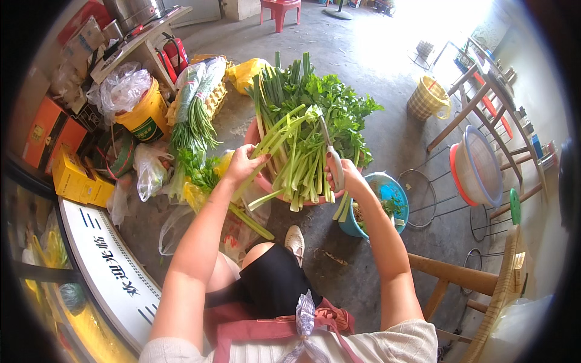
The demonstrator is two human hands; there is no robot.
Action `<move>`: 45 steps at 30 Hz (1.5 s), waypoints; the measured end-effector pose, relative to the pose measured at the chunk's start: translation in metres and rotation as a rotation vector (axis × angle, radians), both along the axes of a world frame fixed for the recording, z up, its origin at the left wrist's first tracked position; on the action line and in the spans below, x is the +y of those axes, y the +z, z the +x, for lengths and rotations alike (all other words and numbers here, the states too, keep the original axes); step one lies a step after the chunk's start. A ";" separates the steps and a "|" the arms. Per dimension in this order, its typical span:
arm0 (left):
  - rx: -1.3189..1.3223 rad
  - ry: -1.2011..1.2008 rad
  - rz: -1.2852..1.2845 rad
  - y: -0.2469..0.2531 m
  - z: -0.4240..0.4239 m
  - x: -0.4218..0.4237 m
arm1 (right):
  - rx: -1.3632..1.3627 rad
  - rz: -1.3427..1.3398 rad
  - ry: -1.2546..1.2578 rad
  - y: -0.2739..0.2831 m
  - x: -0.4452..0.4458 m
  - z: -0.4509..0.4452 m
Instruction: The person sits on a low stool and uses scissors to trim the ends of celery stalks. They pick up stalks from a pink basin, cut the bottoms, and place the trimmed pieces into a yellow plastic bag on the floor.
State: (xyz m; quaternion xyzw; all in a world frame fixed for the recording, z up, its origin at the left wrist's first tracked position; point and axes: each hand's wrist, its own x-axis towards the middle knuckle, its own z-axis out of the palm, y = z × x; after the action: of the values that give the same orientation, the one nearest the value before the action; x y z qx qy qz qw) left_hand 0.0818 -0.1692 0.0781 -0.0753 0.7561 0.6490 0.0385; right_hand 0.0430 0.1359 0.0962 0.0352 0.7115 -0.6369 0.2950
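My left hand (246, 164) grips a few celery stalks (281, 129), their upper ends slanting up to the right. In my right hand (347, 174) is a cutting tool, apparently scissors (336, 165), with a pale handle. Its blade reaches the top of the held stalks; whether it touches them is unclear. Below both hands, a pink basin (263, 181) bears a large heap of leafy celery (313, 172), stalk ends towards me. Long green stems, like leeks or scallions (268, 97), lie at its far left. A blue bucket (404, 195) with plant scraps stands right of the basin.
On the left are bagged long green vegetables (195, 113), a yellow bucket (152, 109), plastic bags (152, 168) and a yellow carton (81, 179). A woven basket (422, 100), wire stands holding a colander (476, 168), and a wooden chair (454, 270) stand right. A red stool (281, 11) is far off.
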 end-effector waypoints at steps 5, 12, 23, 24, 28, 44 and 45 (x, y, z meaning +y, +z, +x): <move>0.001 -0.059 0.007 0.002 0.002 -0.001 | 0.030 -0.057 0.105 -0.005 -0.010 0.025; -0.104 -0.040 0.336 0.008 0.002 -0.002 | -0.070 -0.108 0.106 -0.014 -0.026 0.026; -0.197 -0.117 0.340 0.026 0.010 0.001 | -0.052 -0.108 0.058 -0.006 -0.048 -0.009; -0.199 -0.134 0.329 0.027 0.010 0.002 | -0.055 -0.115 0.052 -0.008 -0.047 -0.011; -0.182 -0.197 0.310 0.028 0.011 0.005 | -0.084 -0.177 -0.002 -0.018 -0.042 -0.016; -0.093 -0.178 0.939 0.038 0.018 -0.023 | -0.167 -0.201 -0.027 -0.043 -0.033 0.080; -0.080 -0.184 0.968 0.039 0.019 -0.023 | -0.181 -0.178 -0.026 -0.038 -0.039 0.086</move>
State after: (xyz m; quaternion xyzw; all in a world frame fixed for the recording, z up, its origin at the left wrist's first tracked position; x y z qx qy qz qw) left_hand 0.1005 -0.1925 0.1169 -0.0065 0.3693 0.9163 0.1550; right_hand 0.1295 0.0972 0.0579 0.0755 0.6220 -0.6956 0.3515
